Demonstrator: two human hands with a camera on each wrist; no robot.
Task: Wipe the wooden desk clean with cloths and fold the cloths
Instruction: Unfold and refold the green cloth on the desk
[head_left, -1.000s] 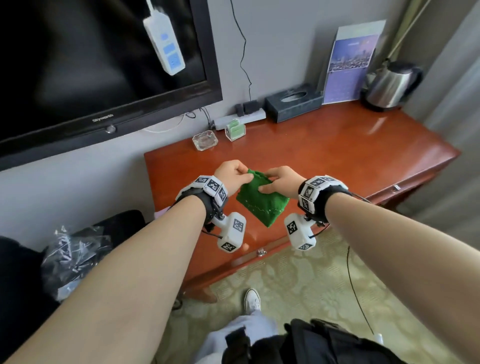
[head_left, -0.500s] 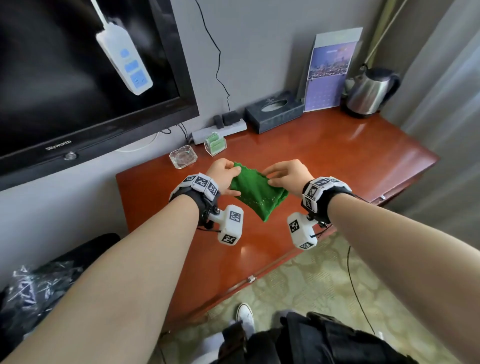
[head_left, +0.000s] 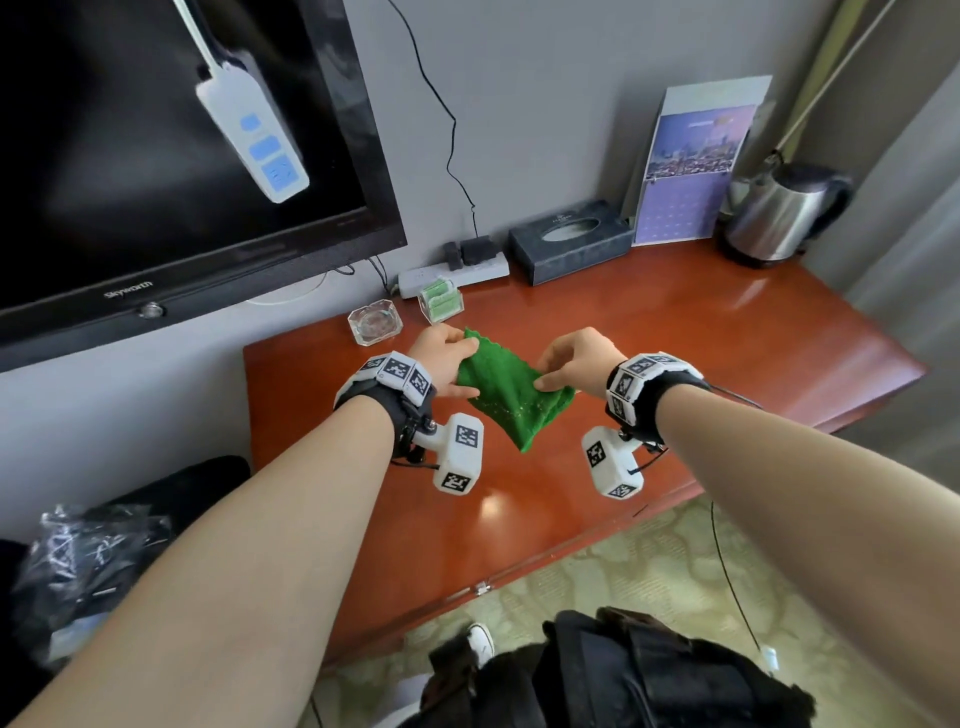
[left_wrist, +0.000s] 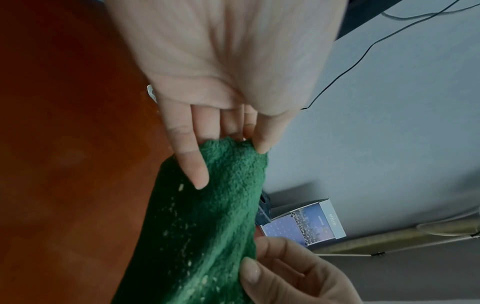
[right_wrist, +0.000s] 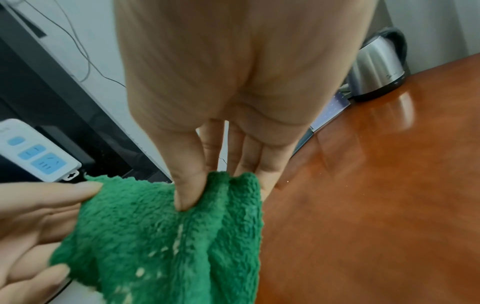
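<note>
A fluffy green cloth (head_left: 506, 395) hangs in the air above the glossy red-brown wooden desk (head_left: 675, 338). My left hand (head_left: 441, 353) pinches its upper left corner between thumb and fingers, as the left wrist view shows on the green cloth (left_wrist: 221, 195). My right hand (head_left: 571, 364) pinches the upper right corner, thumb pressed into the green cloth (right_wrist: 155, 226). The cloth is folded into layers and droops toward me, with pale specks on its pile.
Along the wall stand a glass ashtray (head_left: 375, 326), a small clear box with green contents (head_left: 440, 306), a white power strip (head_left: 452, 273), a dark tissue box (head_left: 569, 240), a calendar card (head_left: 691, 171) and a steel kettle (head_left: 779, 213). A television (head_left: 156, 156) hangs at the left.
My hands have drawn a little apart and moved toward the back of the desk, stretching the cloth's top edge wider. Both still hold the cloth.
</note>
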